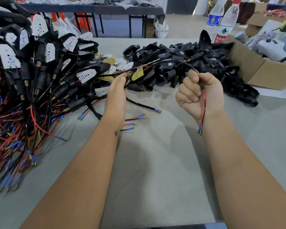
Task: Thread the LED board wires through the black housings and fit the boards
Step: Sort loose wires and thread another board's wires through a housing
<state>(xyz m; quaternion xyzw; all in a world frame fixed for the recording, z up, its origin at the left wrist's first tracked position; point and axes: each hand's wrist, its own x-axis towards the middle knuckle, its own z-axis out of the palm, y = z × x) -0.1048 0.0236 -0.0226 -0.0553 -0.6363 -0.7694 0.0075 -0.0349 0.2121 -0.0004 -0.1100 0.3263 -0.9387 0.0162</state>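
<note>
**A:** so how far along is this? looks like loads are done: the big heap on the left of the worktop is housings with white boards already seated and red/black leads trailing out. But the pile of bare housings at the back is still big, so I'd guess somewhere mid-batch, plenty left

**B:** agreed. And the one in hand hasn't gone through anything yet as far as I can see. The right hand is a fist round the wire, fingers clamped on it, red and black ends with blue terminals hanging down past the wrist. The wire arcs up and over to the left, where a yellowish board hangs off it

**A:** and the left hand?

**B:** raised edge-on, up by the other end of the wire near the board. Its fingers are hidden behind the hand, so can't tell if it's pinching the wire or just touching it

**A:** so no housing picked up for this one

**B:** nope, both forearms up off the worktop, wire stretched between the hands, a few loose leads lying underneath
</note>
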